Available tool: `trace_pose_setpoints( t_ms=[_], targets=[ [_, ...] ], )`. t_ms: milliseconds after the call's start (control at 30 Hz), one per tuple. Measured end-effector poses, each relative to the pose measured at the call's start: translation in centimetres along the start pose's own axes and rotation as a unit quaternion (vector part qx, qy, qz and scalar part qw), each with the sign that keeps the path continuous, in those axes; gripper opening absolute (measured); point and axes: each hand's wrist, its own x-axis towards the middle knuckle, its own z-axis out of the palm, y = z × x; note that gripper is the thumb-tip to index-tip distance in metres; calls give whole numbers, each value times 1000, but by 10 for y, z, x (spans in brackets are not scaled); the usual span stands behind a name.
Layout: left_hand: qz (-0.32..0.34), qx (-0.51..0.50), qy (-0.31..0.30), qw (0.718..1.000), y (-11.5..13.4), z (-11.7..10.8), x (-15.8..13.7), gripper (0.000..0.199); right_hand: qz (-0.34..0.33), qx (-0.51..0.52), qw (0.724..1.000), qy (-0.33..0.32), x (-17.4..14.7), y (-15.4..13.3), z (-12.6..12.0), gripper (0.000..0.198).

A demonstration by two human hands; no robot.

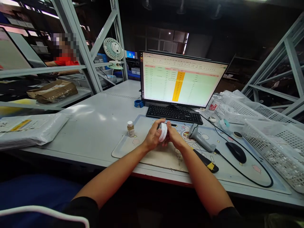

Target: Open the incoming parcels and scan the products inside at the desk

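Fingers (157,134) cup white object (163,132); bottle label (131,131) illegible.

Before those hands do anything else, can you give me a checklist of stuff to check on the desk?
1. White round object held: ok, the left hand and right hand are both on it.
2. Small bottle upright and capped: ok.
3. Mouse outside the cable loop: not ok, the cable curves around it.
4. Black-and-yellow tool clear of the right forearm: cannot tell, the forearm hides part of it.
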Motion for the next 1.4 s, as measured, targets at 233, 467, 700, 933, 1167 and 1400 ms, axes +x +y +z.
trace_pose_setpoints(
  t_ms=[233, 467, 700, 933, 1167, 1400],
  targets=[
    [-46, 25, 24, 998, -4, -6, 4, 65, -57, 8, 998, 25, -1, 3, 5, 88],
    [-97, -74, 96, 988, -8, -6, 5, 61, -139, -60, 988, 31, 1, 8, 7, 92],
    [-173, -258, 90, 946, -17, -3, 8, 64, -285, -177, 942, 35, 1, 10, -1, 94],
    [-156, -228, 70, 959, -15, -6, 7, 68, -313, -242, 917, 42, 4, 13, -6, 86],
    [-75, -50, 43, 995, 0, -3, 4, 61, -68, -89, 990, 80, 11, 17, -4, 91],
    [-125, -44, 153, 979, -6, -5, 10, 64, -152, 60, 986, 33, 15, 27, 15, 90]
  ],
)
